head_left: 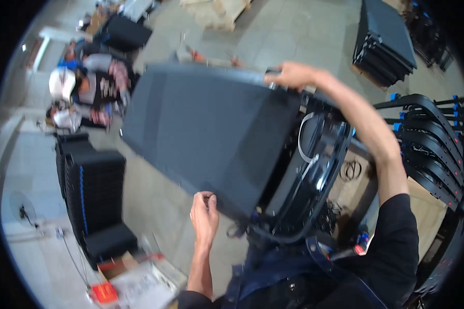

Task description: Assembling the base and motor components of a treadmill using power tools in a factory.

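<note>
A large dark grey deck (206, 134), flat and like a treadmill's, spans the middle in front of me. At its near end is a glossy black curved frame (322, 183) with a pale curved strip (305, 136). My left hand (205, 213) is closed at the deck's left edge, thumb against curled fingers; whatever is between them is hidden. Stretched across to the opposite edge, my right hand (294, 76) is closed around a small black part (272, 77) by the deck's corner. That part is too small to name.
Tall stacks of black padded-looking pieces (100, 201) stand at left, near a white table (144, 283) with a red box (104, 292). Several curved black frames (423, 139) are stacked at right, with dark panels (384, 41) beyond. People (87, 87) are at far left.
</note>
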Available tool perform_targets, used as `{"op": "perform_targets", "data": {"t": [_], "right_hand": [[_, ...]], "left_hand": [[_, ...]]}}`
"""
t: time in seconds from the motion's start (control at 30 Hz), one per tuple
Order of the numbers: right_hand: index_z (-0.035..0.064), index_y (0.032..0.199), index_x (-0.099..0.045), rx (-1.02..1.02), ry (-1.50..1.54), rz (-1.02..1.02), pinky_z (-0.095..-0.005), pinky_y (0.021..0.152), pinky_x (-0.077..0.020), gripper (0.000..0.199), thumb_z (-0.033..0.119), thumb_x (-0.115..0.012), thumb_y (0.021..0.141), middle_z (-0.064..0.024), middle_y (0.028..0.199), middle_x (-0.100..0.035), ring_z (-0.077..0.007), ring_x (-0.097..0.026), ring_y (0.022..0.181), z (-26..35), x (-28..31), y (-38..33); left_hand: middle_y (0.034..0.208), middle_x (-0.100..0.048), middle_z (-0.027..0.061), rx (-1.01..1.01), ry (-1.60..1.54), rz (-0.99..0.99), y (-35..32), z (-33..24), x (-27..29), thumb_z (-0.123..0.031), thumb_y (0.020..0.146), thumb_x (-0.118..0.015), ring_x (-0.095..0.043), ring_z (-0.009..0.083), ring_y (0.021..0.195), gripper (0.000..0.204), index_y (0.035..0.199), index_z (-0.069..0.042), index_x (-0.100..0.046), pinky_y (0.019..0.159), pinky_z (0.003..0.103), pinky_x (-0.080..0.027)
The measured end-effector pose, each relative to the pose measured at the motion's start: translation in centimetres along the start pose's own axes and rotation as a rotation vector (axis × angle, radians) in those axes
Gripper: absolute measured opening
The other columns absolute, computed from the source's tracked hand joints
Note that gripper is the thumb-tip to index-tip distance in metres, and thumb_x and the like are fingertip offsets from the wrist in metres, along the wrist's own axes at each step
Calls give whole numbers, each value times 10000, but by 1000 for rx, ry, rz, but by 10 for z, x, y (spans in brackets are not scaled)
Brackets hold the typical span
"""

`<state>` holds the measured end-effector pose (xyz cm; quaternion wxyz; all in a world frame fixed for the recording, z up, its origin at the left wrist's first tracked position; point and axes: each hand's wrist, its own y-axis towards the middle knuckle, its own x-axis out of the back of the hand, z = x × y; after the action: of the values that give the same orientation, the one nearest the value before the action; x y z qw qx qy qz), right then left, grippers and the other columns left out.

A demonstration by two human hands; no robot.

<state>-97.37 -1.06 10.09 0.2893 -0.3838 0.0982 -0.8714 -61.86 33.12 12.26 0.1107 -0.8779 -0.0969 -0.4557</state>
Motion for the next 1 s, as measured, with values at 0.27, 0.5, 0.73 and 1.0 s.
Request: {"op": "perform_targets", "data": {"t": [0.27, 0.5, 0.73, 1.0], "right_hand": [[64, 1272, -664, 108, 7, -89, -335, 479, -456, 821, 780, -443, 937, -63, 702, -574, -150, -552, 513, 5, -34, -22], [-56, 1027, -731, -137, 174, -336, -409, 698, -570, 878, 793, -580, 859, -150, 821, -722, -241, -696, 747, -14, -42, -54], [-12, 851, -761, -52, 200, -444, -359, 576, -437, 680, 650, -617, 914, -60, 617, -616, -152, -557, 583, -9, -39, -101], [7, 778, -711, -177, 319, -440, -319, 571, -477, 567, 548, -648, 938, -44, 589, -604, -125, -582, 561, -74, -62, -143]], "left_hand": [[947, -743, 132, 284, -383, 97, -81, 44, -25, -76, 955, -664, -697, 177, 867, 240, 1169, 25, -631, 797, 335, -574], [835, -723, 91, 225, -551, 107, -95, 57, -37, -88, 950, -679, -650, 129, 725, 145, 1012, 43, -682, 691, 281, -535], [812, -716, 103, 439, -793, 188, -112, 37, -31, -104, 843, -815, -673, 133, 674, 294, 1015, 89, -675, 609, 260, -551], [775, -728, 98, 162, -499, 35, -153, -9, -50, -33, 816, -793, -684, 137, 687, 147, 899, 46, -700, 673, 294, -558]]}}
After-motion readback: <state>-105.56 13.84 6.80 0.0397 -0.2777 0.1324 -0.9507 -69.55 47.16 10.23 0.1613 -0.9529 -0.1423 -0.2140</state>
